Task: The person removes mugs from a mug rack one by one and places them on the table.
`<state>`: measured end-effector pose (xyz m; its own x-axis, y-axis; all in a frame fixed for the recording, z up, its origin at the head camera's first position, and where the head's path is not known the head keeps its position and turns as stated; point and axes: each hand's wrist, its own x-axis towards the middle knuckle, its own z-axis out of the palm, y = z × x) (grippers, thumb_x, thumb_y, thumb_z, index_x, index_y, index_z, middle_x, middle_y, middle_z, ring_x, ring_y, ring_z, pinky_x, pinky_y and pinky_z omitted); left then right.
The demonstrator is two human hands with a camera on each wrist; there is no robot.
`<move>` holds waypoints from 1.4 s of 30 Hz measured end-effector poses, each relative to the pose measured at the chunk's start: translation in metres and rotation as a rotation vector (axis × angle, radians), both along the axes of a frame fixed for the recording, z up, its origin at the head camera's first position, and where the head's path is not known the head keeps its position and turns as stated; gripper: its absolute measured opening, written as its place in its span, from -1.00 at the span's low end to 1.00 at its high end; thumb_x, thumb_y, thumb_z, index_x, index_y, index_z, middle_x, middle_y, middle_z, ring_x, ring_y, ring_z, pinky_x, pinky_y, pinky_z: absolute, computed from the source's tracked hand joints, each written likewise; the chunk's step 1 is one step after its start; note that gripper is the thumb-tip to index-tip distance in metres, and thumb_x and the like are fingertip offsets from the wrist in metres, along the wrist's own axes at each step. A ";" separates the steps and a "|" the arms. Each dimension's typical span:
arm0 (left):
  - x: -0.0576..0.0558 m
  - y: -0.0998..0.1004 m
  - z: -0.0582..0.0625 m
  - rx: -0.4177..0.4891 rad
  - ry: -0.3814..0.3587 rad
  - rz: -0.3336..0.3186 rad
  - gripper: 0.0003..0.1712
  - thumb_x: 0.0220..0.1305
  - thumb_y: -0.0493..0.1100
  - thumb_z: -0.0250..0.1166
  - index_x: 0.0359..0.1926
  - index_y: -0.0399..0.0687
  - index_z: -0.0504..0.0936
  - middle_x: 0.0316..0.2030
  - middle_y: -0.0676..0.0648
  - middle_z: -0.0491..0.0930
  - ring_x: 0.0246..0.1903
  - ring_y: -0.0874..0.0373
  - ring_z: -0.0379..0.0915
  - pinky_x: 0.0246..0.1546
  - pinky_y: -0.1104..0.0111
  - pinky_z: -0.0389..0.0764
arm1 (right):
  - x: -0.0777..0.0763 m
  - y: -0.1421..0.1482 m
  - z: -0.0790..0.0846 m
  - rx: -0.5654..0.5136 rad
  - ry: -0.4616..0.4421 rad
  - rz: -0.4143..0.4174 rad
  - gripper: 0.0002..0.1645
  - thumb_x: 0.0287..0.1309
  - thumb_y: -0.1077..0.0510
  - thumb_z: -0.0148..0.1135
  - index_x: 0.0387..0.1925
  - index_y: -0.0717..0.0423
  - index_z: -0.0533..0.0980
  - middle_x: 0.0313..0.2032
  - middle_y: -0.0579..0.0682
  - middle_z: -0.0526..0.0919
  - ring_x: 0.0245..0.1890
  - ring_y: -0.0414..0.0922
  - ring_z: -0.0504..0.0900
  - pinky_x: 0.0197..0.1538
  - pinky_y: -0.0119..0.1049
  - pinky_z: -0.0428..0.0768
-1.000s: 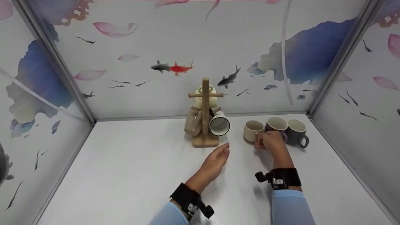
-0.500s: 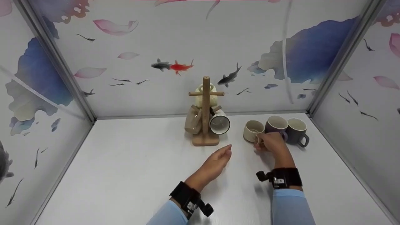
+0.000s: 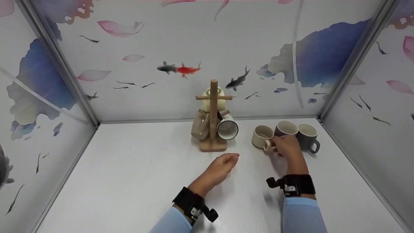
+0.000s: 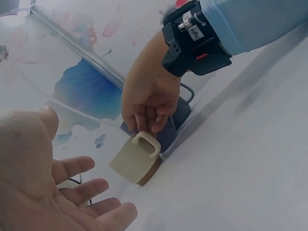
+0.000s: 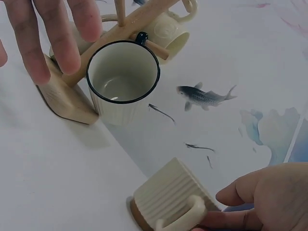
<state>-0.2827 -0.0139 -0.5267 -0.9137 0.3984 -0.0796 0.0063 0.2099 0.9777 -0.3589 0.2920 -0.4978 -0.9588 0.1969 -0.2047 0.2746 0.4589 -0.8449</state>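
The person's right hand (image 3: 286, 145) touches the cream ribbed mug (image 3: 260, 138) by its handle (image 5: 186, 217); whether the fingers pinch it, one cannot tell. That mug stands upright on the white table (image 3: 129, 168), just left of the purple mug (image 3: 286, 128) and dark grey mug (image 3: 305, 139). The left hand (image 3: 217, 171), fingers loosely extended and unburdened, is near the wooden rack (image 3: 213, 118) bearing 3 mugs.

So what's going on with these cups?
A person's right hand is at the handle of a ribbed beige cup on the white table; whether it grips is unclear. The left hand is nearby, holding nothing. A purple mug and a dark gray mug stand to the cup's right; a brownish cup, a black-rimmed mug and a cream mug hang on a wooden rack.
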 end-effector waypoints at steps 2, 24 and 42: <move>-0.003 -0.007 0.003 0.005 0.004 0.019 -0.37 0.78 0.24 0.20 0.56 -0.03 0.62 0.55 -0.16 0.59 0.56 -0.16 0.53 0.57 -0.06 0.58 | 0.002 -0.001 0.008 0.056 0.030 0.002 -0.53 0.54 0.00 0.16 -0.06 0.33 0.77 -0.30 0.01 0.85 -0.27 -0.15 0.75 -0.21 -0.31 0.75; -0.045 -0.093 0.092 -0.094 0.461 0.351 -0.68 0.67 -0.03 0.36 0.22 -0.09 0.79 0.10 -0.08 0.77 0.16 0.00 0.67 0.21 0.08 0.74 | 0.014 -0.121 0.049 0.142 0.328 0.223 -0.59 0.65 0.02 0.27 0.18 0.23 0.78 -0.14 0.14 0.90 -0.19 0.03 0.85 -0.18 -0.30 0.66; -0.098 -0.102 0.127 -0.342 0.547 0.408 -0.28 0.79 0.06 0.20 0.78 0.02 0.29 0.57 -0.22 0.40 0.52 -0.20 0.46 0.51 -0.09 0.57 | -0.014 -0.204 0.066 0.347 0.317 0.377 -0.60 0.61 -0.14 0.42 -0.01 0.10 0.86 -0.30 0.00 0.84 -0.36 -0.12 0.72 -0.37 -0.28 0.61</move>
<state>-0.3805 -0.1156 -0.4000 -0.9278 0.0554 0.3688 0.3283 0.5903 0.7374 -0.3726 0.0876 -0.4318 -0.9793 -0.1644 0.1180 -0.2015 0.7394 -0.6424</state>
